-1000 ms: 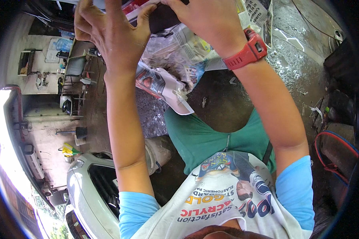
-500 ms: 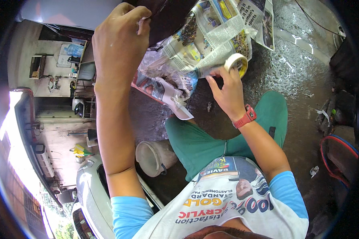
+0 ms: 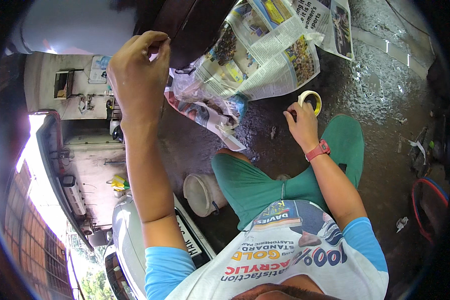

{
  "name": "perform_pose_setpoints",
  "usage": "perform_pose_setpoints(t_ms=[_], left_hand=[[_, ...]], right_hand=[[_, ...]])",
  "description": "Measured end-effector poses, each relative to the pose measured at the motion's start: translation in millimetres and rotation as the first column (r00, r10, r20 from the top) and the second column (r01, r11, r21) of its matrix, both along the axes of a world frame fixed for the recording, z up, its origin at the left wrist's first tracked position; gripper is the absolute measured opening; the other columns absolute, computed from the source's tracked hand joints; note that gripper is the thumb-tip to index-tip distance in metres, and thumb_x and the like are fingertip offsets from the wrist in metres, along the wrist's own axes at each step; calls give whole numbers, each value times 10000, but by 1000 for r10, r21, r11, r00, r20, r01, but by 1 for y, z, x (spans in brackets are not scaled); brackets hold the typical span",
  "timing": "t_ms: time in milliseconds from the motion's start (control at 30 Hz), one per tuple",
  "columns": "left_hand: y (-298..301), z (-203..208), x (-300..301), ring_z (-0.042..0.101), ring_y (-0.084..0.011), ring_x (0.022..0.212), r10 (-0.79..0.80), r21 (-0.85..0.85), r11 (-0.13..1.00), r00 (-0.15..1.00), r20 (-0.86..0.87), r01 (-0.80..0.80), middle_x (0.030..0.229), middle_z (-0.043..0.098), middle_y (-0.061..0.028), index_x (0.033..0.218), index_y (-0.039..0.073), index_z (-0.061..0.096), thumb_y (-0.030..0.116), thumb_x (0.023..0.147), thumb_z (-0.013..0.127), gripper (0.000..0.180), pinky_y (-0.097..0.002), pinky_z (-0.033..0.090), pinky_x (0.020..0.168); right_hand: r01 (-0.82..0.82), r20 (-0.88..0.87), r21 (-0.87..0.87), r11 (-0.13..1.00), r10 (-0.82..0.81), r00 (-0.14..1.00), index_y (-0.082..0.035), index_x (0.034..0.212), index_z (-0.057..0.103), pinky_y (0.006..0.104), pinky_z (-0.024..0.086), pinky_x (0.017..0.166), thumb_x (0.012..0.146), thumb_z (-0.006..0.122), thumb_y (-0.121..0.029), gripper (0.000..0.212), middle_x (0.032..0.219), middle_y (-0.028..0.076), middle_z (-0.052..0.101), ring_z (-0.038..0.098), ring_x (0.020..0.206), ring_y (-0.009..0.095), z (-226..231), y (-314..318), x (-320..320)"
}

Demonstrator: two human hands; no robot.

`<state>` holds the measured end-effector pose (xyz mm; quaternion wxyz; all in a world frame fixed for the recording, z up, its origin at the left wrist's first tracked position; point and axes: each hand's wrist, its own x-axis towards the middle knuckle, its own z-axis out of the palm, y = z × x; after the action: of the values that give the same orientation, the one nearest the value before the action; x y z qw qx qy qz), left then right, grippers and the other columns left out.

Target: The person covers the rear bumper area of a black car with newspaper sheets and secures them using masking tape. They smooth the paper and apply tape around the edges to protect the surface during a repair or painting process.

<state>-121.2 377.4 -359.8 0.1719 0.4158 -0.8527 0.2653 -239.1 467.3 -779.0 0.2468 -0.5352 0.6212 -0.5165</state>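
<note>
Half a second ago the right hand (image 3: 303,122) overlapped the lower edge of the newspaper (image 3: 270,55); now it is apart from it, below and to the right, so the masking tape roll (image 3: 318,104) seems to be carried clear of the covered area. The roll sits beyond the curled fingers, on their outer side, gripped by them, though the exact hold is hidden. Left of the newspaper, the left hand (image 3: 140,75) curls beside the dark panel (image 3: 192,32); whether its fingertips pinch or touch anything, I cannot tell.
</note>
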Motion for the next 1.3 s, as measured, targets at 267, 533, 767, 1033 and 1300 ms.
perform_pose_setpoints(t_ms=[267,533,767,1033,1300], left_hand=[[5,-13,-4,779,-153,814,85,29,996,962,-260,-80,915,827,-81,1032,24,861,102,951,859,112,-289,590,786],[-9,-41,3,758,-111,812,74,60,997,776,-627,-47,894,839,-75,970,-20,845,118,943,890,148,-276,587,798],[-2,-59,-14,749,-125,797,79,-8,992,667,-741,-126,891,834,-87,950,-28,838,89,935,882,126,-286,578,798],[-10,-62,-17,700,-143,786,89,-44,981,634,-768,-191,863,812,-86,903,-30,836,131,894,869,165,-316,545,806],[-18,-65,-27,739,-272,736,96,-139,944,651,-753,-300,783,785,-130,760,-18,736,151,815,805,191,-410,573,808]], right_hand=[[-18,62,37,999,16,998,-65,976,715,532,525,838,954,834,-187,171,980,135,678,631,984,384,0,-2,-3],[-10,81,54,999,5,997,-67,976,717,527,531,841,960,835,-199,178,959,128,670,632,988,375,1,-3,-9],[-19,86,75,997,12,996,-66,976,717,525,535,833,968,829,-204,178,956,119,664,632,986,366,5,-1,-11],[-12,62,53,998,9,998,-65,966,712,527,530,830,960,836,-205,187,949,119,658,628,982,370,-2,-4,-13],[-13,65,48,999,10,998,-54,954,706,534,523,823,957,835,-199,194,950,126,663,624,977,377,-1,-2,-14]])
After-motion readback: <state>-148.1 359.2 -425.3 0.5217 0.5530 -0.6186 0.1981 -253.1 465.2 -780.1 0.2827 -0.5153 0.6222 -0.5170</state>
